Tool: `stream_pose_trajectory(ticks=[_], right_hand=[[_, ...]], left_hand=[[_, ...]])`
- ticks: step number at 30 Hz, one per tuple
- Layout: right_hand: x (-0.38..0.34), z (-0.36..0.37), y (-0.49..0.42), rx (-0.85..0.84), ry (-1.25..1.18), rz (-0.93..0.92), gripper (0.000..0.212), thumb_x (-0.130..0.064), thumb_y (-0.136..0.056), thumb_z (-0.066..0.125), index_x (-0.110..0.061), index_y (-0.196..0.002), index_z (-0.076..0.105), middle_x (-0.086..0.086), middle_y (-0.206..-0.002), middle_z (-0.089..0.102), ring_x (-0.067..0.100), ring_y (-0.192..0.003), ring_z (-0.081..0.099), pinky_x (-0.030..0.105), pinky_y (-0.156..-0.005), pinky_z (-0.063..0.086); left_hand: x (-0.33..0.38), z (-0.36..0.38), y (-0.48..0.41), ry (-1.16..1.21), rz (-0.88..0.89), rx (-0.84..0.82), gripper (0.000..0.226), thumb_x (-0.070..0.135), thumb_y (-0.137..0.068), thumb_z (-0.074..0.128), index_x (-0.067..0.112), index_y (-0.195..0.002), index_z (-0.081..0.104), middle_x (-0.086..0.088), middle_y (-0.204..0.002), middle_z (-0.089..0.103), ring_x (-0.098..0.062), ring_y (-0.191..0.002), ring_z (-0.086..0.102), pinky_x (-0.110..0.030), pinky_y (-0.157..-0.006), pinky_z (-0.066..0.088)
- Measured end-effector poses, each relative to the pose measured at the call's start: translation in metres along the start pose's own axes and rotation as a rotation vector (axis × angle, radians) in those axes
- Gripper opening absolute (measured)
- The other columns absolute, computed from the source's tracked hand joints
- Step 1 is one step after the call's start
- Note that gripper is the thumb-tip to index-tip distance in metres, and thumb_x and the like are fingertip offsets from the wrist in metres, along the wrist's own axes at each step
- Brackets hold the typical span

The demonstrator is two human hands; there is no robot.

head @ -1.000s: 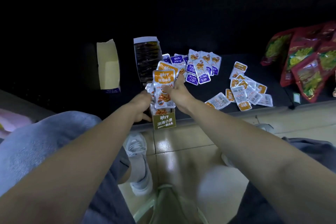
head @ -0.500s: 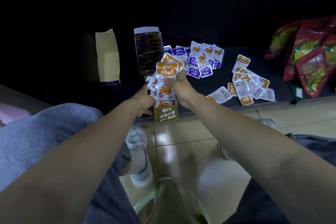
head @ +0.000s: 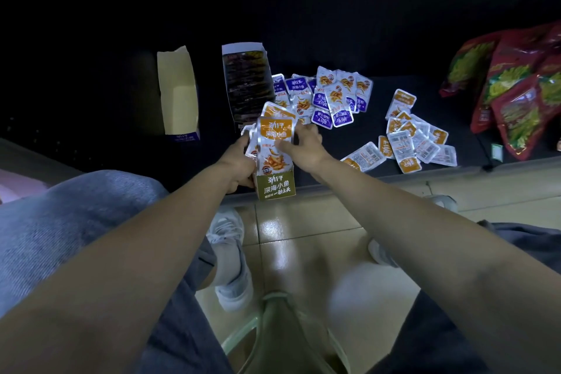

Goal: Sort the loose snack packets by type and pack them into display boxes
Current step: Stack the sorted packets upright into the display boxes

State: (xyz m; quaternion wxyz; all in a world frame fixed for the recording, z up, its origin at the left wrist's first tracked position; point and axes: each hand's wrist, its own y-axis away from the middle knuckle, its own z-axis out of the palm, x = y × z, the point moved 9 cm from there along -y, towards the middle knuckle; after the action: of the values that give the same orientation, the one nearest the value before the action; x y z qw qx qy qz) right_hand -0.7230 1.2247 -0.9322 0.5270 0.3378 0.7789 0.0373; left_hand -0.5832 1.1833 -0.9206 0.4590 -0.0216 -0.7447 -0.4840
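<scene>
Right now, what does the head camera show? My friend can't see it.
The left hand holds a green display box of orange packets on a dark table; the right hand pinches the front packet. Loose purple packets lie behind.

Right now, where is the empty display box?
The empty display box lies at the left of the head view on the dark surface, just left of the box of dark packets.
</scene>
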Motion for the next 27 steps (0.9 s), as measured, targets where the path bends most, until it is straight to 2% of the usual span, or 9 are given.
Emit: stream_pose_trajectory(ticks=[3, 6, 9, 13, 16, 18, 21, 24, 27], right_hand=[[0.011, -0.002, 0.004, -0.001, -0.169, 0.058, 0.036, -0.022, -0.091, 0.065, -0.015, -0.125, 0.054, 0.007, -0.131, 0.032, 0.023, -0.124, 0.04, 0.037, -0.108, 0.039], [0.014, 0.013, 0.01, -0.148, -0.298, 0.113, 0.041, -0.008, -0.091, 0.063, -0.013, -0.13, 0.048, 0.012, -0.131, 0.056, 0.027, -0.117, 0.057, 0.043, -0.1, 0.048], [0.009, 0.013, 0.009, -0.222, -0.206, 0.107, 0.041, -0.008, -0.094, 0.059, -0.011, -0.133, 0.046, 0.011, -0.129, 0.059, 0.025, -0.118, 0.058, 0.038, -0.098, 0.049], [0.003, 0.009, 0.004, -0.281, -0.052, 0.084, 0.037, -0.013, -0.098, 0.052, -0.013, -0.135, 0.045, 0.006, -0.134, 0.055, 0.021, -0.122, 0.053, 0.039, -0.104, 0.044], [-0.001, 0.016, 0.001, -0.302, 0.044, 0.071, 0.04, -0.019, -0.099, 0.051, -0.016, -0.137, 0.042, 0.006, -0.135, 0.053, 0.022, -0.121, 0.053, 0.042, -0.105, 0.044], [-0.003, 0.013, -0.006, -0.216, 0.053, 0.033, 0.038, -0.02, -0.097, 0.054, -0.016, -0.134, 0.045, 0.01, -0.134, 0.052, 0.024, -0.119, 0.054, 0.044, -0.103, 0.045], [-0.002, -0.001, -0.008, -0.054, -0.141, 0.044, 0.02, -0.014, -0.099, 0.048, -0.01, -0.118, 0.051, 0.013, -0.124, 0.059, 0.023, -0.11, 0.059, 0.041, -0.098, 0.049], [-0.003, 0.004, -0.001, -0.087, -0.26, 0.03, 0.018, -0.022, -0.098, 0.053, -0.016, -0.115, 0.049, 0.006, -0.117, 0.063, 0.018, -0.103, 0.063, 0.035, -0.092, 0.052], [-0.007, 0.014, -0.002, -0.112, -0.208, 0.018, 0.025, -0.018, -0.097, 0.055, -0.014, -0.121, 0.049, 0.006, -0.116, 0.064, 0.017, -0.099, 0.064, 0.033, -0.088, 0.053]], left_hand=[[0.001, 0.001, 0.001, -0.003, 0.019, -0.001, 0.051, 0.003, -0.098, 0.046, 0.03, -0.141, 0.038, -0.007, -0.107, 0.063, -0.027, -0.092, 0.064, -0.051, -0.083, 0.055], [-0.001, 0.0, -0.002, 0.023, 0.02, -0.004, 0.054, -0.002, -0.097, 0.044, 0.031, -0.139, 0.04, -0.005, -0.106, 0.064, -0.023, -0.087, 0.064, -0.048, -0.078, 0.055], [-0.002, 0.0, -0.004, 0.041, 0.025, -0.005, 0.054, -0.003, -0.096, 0.045, 0.035, -0.135, 0.042, -0.004, -0.102, 0.064, -0.024, -0.088, 0.064, -0.048, -0.078, 0.055], [-0.001, 0.001, -0.005, 0.061, 0.035, 0.007, 0.019, 0.016, -0.102, 0.043, 0.033, -0.101, 0.052, -0.001, -0.089, 0.064, -0.02, -0.078, 0.064, -0.037, -0.068, 0.056], [-0.002, -0.002, -0.008, 0.049, 0.021, 0.025, 0.025, 0.023, -0.103, 0.04, 0.035, -0.086, 0.054, 0.0, -0.085, 0.066, -0.016, -0.073, 0.064, -0.03, -0.059, 0.055], [-0.002, -0.004, -0.009, 0.024, 0.041, 0.032, 0.021, 0.02, -0.103, 0.041, 0.032, -0.094, 0.056, 0.0, -0.089, 0.066, -0.017, -0.076, 0.065, -0.032, -0.062, 0.057], [0.001, -0.004, -0.009, -0.075, 0.104, 0.019, 0.021, 0.007, -0.099, 0.046, 0.023, -0.11, 0.055, -0.01, -0.101, 0.065, -0.027, -0.09, 0.064, -0.046, -0.081, 0.057], [-0.002, -0.004, -0.009, -0.079, 0.096, 0.035, 0.033, -0.005, -0.097, 0.041, 0.011, -0.119, 0.06, -0.015, -0.106, 0.065, -0.03, -0.09, 0.063, -0.046, -0.079, 0.057], [-0.007, -0.008, -0.014, -0.082, 0.083, 0.063, 0.034, -0.006, -0.096, 0.042, 0.006, -0.12, 0.062, -0.019, -0.11, 0.067, -0.03, -0.088, 0.065, -0.045, -0.078, 0.058]])
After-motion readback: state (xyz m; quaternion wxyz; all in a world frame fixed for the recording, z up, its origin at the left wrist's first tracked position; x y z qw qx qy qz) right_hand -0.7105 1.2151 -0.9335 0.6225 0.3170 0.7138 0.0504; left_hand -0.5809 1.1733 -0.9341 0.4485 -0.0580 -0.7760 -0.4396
